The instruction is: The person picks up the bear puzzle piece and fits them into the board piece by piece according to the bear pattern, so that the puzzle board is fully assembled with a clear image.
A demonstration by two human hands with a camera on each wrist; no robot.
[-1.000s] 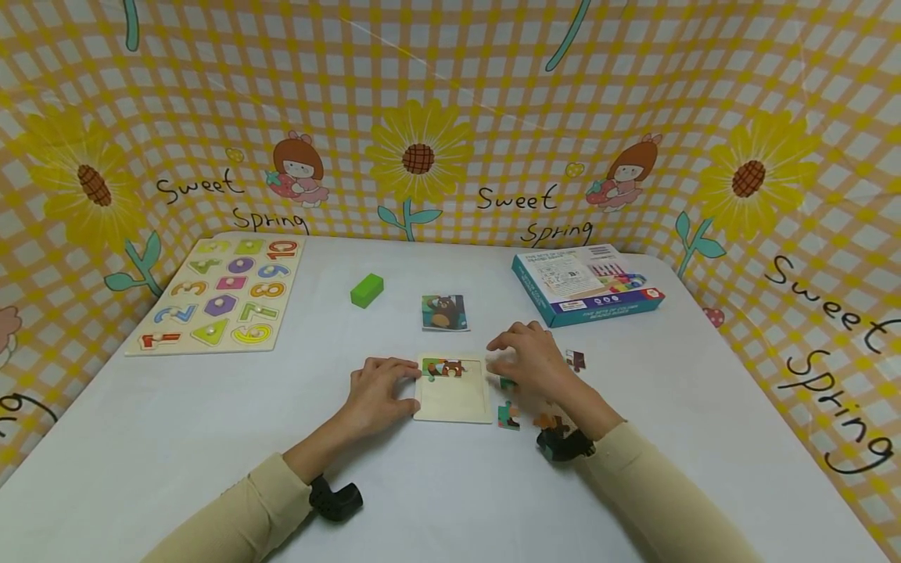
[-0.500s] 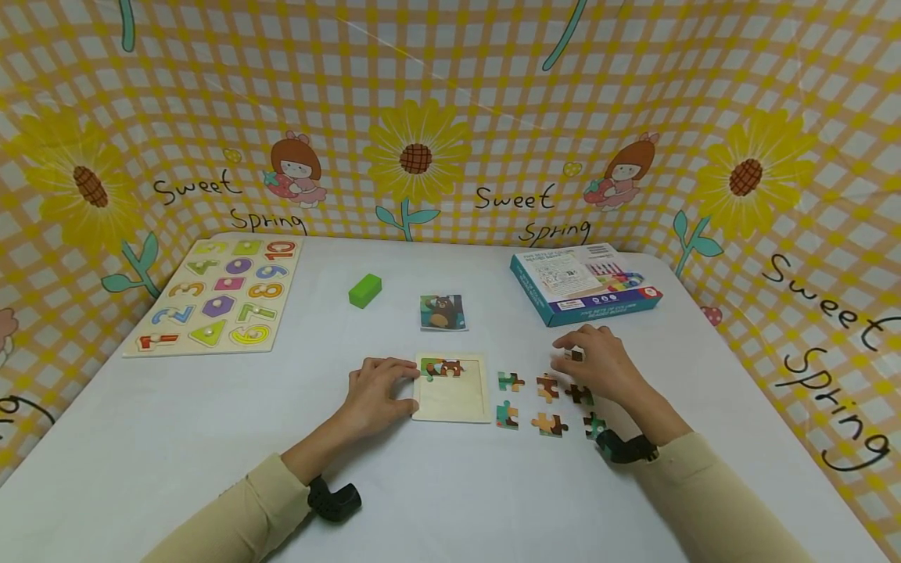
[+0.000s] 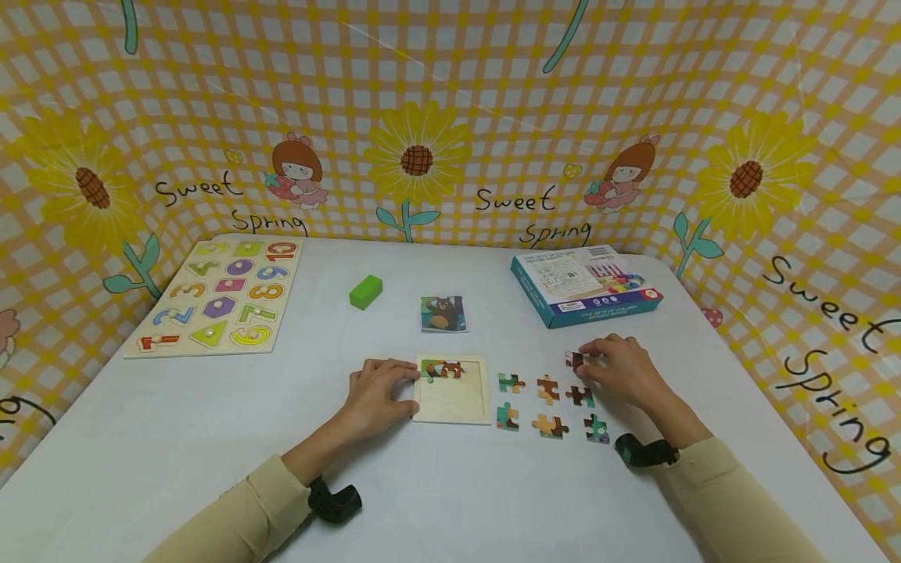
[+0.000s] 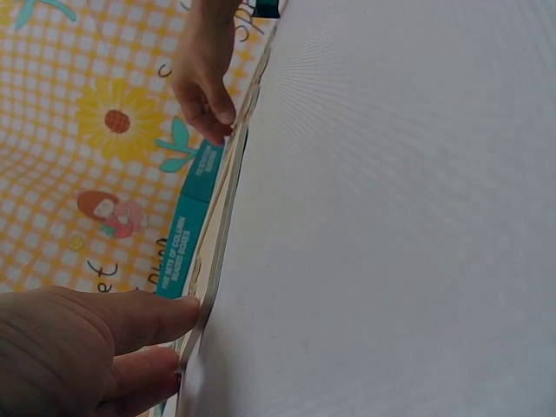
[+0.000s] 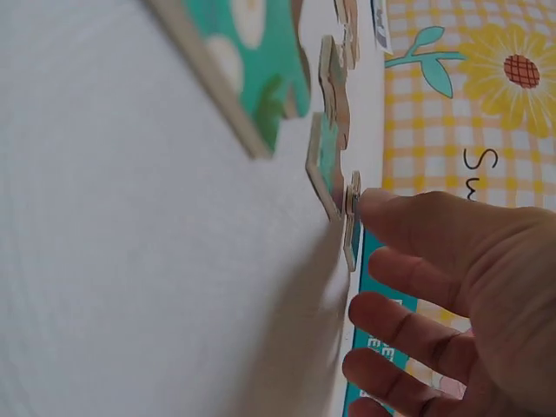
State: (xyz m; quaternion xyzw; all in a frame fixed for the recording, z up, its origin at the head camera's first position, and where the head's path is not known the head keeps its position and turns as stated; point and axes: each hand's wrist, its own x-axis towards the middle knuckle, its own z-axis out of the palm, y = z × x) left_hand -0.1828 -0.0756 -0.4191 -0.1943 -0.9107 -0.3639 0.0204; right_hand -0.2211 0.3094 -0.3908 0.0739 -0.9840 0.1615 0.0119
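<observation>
— Right hand [image 3: 619,369]?
— Resting on the worktop [image 3: 436,500] right of the loose pieces, fingertips on a dark puzzle piece [image 3: 574,359], thumb against its edge in the right wrist view; remaining fingers loosely bent. Whether pinched or merely touched, hard to tell.

— And that piece's place and heading?
— Flat on the worktop, at the upper right of the scattered group, just above another dark piece [image 3: 580,396]. Roughly square with knobs, so no clear long axis; direction of its picture too small to read.

— Left hand [image 3: 380,395]?
— Pressed against the left edge of the wooden puzzle tray [image 3: 452,403], thumb and fingers curled at its rim, holding it steady. Tray lying flat, edges square to the near side of the worktop, a few pieces [image 3: 443,368] seated along its top row.

— Other loose pieces?
— In two rows between tray and right hand: green-and-brown [image 3: 510,382], orange-brown [image 3: 547,389], then teal [image 3: 507,415], brown [image 3: 549,424], green [image 3: 596,428] below. All flat, apart from one another.

— Surface and surroundings?
— White worktop. Bear picture card [image 3: 443,313] above the tray, green block [image 3: 366,291] to its left, number-and-shape board [image 3: 218,297] at far left, teal box [image 3: 586,285] at far right. Yellow checked backdrop [image 3: 450,117] all round, with sunflowers and "Sweet Spring" lettering.
</observation>
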